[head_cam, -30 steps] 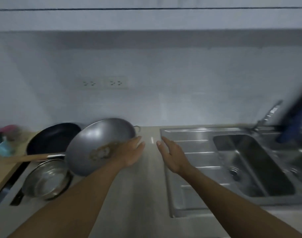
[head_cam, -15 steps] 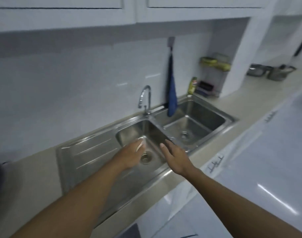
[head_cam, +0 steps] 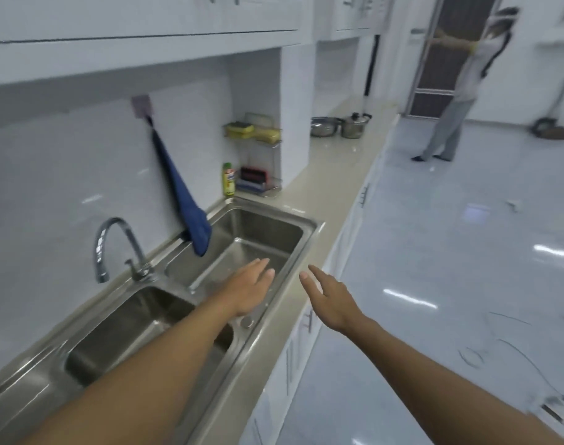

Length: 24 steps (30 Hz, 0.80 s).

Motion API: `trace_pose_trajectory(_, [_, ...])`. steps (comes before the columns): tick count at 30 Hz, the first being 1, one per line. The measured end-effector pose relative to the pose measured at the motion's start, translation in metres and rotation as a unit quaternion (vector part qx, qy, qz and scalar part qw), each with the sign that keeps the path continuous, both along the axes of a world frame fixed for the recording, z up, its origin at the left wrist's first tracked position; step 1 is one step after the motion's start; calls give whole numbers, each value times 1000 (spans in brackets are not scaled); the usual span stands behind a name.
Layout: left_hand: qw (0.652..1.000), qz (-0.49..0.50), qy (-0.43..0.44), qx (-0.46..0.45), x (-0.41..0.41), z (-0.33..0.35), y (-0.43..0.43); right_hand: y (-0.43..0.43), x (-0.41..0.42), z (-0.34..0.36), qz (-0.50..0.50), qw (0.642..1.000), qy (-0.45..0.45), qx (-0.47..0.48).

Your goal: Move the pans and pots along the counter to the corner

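Far down the counter (head_cam: 332,175) stand two steel vessels: a wide open pot (head_cam: 324,126) and, right of it, a lidded pot (head_cam: 354,125) with a black knob. Both of my hands are held out in front of me with nothing in them. My left hand (head_cam: 250,292) hovers over the right basin of the sink, fingers apart. My right hand (head_cam: 330,300) hangs open over the counter's front edge. The two pots are well beyond both hands.
A double steel sink (head_cam: 308,228) with a curved tap (head_cam: 116,248) fills the near counter. A blue cloth (head_cam: 184,207) hangs from a wall hook. A wire rack (head_cam: 258,155) holds sponges, with a green bottle (head_cam: 228,179) beside it. A person (head_cam: 457,91) stands by the far door.
My view has swung right, away from the wok, frying pan and pot at the left, along the sink to the far counter. Both hands stayed empty and open.
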State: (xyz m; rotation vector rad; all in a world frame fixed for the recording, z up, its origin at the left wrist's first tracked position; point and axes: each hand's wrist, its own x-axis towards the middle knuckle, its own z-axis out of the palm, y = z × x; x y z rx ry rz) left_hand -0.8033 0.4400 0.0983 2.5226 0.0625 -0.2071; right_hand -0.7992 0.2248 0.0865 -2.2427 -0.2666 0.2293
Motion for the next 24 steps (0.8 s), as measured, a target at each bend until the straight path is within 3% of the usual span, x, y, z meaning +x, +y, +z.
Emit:
trace_pose_trajectory(9, [996, -84, -5, 6, 106, 0, -64, -57, 76, -3, -87, 996, 9, 12])
trace_pose_trajectory(24, [996, -94, -7, 3, 331, -7, -207, -213, 293, -10, -109, 994, 13, 11])
